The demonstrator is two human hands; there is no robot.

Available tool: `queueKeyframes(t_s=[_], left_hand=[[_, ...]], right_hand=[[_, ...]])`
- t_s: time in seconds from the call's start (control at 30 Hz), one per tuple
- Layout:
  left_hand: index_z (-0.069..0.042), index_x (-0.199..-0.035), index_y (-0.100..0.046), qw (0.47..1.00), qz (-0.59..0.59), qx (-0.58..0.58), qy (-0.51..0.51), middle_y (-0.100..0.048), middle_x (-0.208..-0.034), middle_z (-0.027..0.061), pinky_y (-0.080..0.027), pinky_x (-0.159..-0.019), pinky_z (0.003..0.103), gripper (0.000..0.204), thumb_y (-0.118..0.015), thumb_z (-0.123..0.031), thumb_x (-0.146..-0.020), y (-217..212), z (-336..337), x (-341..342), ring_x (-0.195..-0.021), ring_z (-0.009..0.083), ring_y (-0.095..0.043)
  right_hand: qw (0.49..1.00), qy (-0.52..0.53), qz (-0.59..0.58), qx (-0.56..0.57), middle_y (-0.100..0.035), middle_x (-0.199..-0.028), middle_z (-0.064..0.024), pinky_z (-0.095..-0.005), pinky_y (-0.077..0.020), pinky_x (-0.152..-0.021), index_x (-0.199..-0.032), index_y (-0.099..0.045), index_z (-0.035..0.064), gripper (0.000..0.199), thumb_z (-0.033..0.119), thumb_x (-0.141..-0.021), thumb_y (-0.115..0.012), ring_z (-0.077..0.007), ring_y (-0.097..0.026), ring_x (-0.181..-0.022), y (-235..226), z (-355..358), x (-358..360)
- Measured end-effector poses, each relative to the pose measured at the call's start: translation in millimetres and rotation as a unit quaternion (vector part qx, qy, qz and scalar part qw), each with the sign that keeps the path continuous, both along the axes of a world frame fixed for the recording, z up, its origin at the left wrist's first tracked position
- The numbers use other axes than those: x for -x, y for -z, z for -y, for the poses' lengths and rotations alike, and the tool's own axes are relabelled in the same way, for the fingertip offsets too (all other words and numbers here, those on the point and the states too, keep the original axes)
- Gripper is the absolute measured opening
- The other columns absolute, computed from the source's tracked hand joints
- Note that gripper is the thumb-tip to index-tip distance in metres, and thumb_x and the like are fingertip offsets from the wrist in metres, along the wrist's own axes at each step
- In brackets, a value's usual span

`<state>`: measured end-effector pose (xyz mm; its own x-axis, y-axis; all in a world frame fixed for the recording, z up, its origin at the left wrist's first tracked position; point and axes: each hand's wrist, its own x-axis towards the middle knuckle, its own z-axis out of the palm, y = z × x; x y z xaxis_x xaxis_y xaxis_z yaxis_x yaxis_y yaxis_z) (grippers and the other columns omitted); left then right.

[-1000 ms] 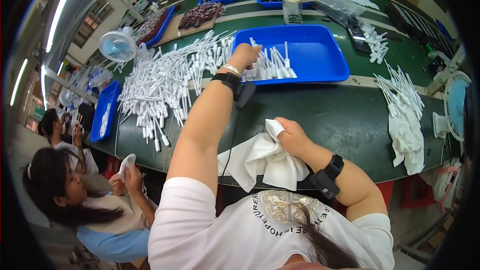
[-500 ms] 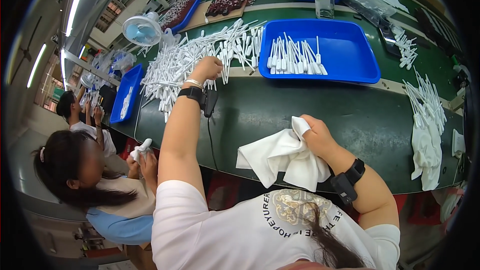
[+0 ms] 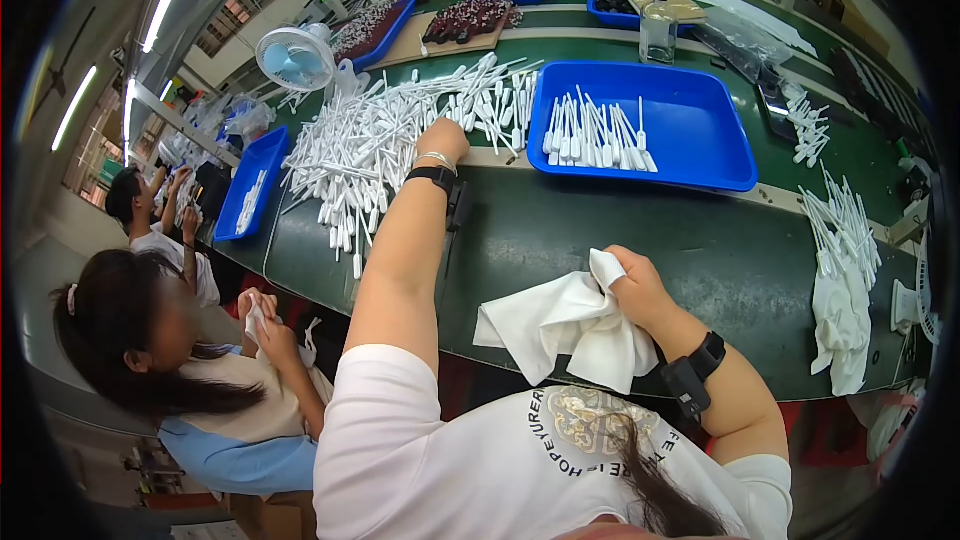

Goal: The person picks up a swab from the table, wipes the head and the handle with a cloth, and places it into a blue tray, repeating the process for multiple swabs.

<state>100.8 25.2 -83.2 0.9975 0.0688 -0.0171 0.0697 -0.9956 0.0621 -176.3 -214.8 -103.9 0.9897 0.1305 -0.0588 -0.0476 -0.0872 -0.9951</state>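
My left hand (image 3: pixel 443 141) reaches to the near edge of a large heap of white plastic pieces with thin stems (image 3: pixel 350 145). Its fingers curl inward on the far side, so whatever they grip is hidden. My right hand (image 3: pixel 637 290) is closed around a bunched white cloth (image 3: pixel 560 320), which drapes over the bench near its front edge. Between and beyond my hands stands a blue tray (image 3: pixel 700 135). A row of similar white stemmed pieces (image 3: pixel 595 145) lies in its left half, stems pointing away from me.
The green bench (image 3: pixel 560 215) bends around me. More white pieces (image 3: pixel 845 220) lie on a white cloth (image 3: pixel 842 335) at right. A clear bottle (image 3: pixel 658 32), a small fan (image 3: pixel 295 58) and a narrow blue tray (image 3: pixel 250 185) stand around. A co-worker (image 3: pixel 220 370) sits at left, wiping something.
My left hand has shifted a little right and turned its knuckles upward at the heap. My right hand still grips the cloth. The co-worker's hands have moved closer together.
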Motion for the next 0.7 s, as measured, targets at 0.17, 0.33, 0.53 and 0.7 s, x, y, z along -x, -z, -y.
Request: queueKeyframes(t_s=[0.17,0.33,0.53,0.7], left_hand=[[-0.006,-0.094,-0.064,0.995,-0.067,-0.054,0.047,-0.060,-0.104,0.0122,-0.047,-0.078,0.038,0.025,-0.052,-0.013,-0.073,-1.4,3.2,-6.9,-0.095,0.0306,-0.058],[-0.005,-0.094,-0.064,0.983,-0.086,-0.111,0.122,-0.059,-0.105,0.0149,-0.047,-0.078,0.039,0.026,-0.051,-0.012,-0.073,8.4,-7.3,-11.9,-0.095,0.0318,-0.058],[0.003,-0.088,-0.062,0.986,-0.039,-0.053,0.154,-0.059,-0.094,0.0236,-0.047,-0.076,0.042,0.025,-0.051,-0.014,-0.073,19.1,-29.5,32.3,-0.090,0.0351,-0.058],[0.007,-0.082,-0.058,0.989,-0.046,-0.002,0.140,-0.059,-0.082,0.0266,-0.046,-0.074,0.043,0.028,-0.051,-0.019,-0.076,6.4,-14.8,101.3,-0.082,0.0369,-0.059]], right_hand=[[1.000,0.002,0.001,0.007,-0.055,-0.075,-0.0044,-0.0256,-0.0407,-0.064,-0.085,-0.055,0.0010,0.014,0.010,-0.079,-0.046,-0.0116,-0.049,-0.069,3.1,2.7,-0.5],[1.000,0.000,-0.005,-0.004,-0.055,-0.075,-0.0044,-0.0258,-0.0409,-0.064,-0.086,-0.055,0.0011,0.015,0.010,-0.079,-0.045,-0.0116,-0.049,-0.070,2.3,1.9,1.3],[1.000,0.000,-0.005,-0.007,-0.053,-0.074,-0.0001,-0.0224,-0.0386,-0.064,-0.083,-0.055,0.0019,0.012,0.006,-0.080,-0.044,-0.0084,-0.047,-0.070,-2.1,-2.4,1.3],[1.000,0.002,-0.016,-0.009,-0.053,-0.075,0.0006,-0.0221,-0.0385,-0.064,-0.084,-0.055,0.0024,0.012,0.008,-0.082,-0.045,-0.0077,-0.046,-0.070,0.1,4.2,0.3]])
